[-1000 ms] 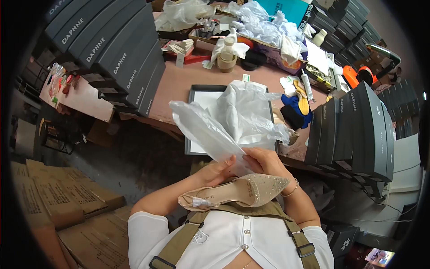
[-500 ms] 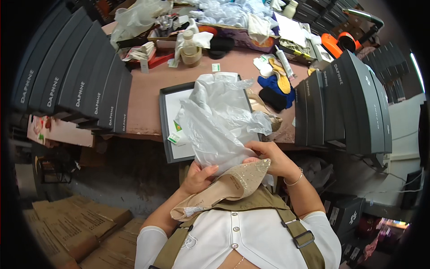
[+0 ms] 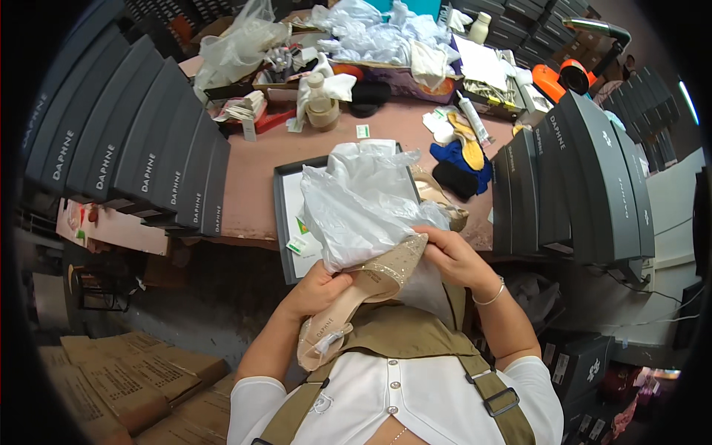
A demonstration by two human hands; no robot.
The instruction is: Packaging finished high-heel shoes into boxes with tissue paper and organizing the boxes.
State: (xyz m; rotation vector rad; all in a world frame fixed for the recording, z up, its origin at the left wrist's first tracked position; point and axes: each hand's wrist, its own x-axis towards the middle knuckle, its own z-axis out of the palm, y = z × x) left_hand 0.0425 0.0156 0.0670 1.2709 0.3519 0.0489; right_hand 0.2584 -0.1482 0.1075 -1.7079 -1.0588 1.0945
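While left fingers (image 3: 338, 282) clasp pointed beige shoe (image 3: 361, 291), right fingers (image 3: 437, 237) pinch glittery toe (image 3: 401, 259).

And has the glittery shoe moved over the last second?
Yes. Judged against the front edge of the pink table, the glittery shoe has swung its toe forward, toward that edge.

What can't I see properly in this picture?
All in the head view:
- The left hand's fingertips, apart from the thumb: the glittery shoe hides them.
- Much of the inside of the open grey box: white tissue paper covers it.
- Part of the other shoe: tissue hides it.
- The leftmost dark boxes: the picture's black rim cuts them off.
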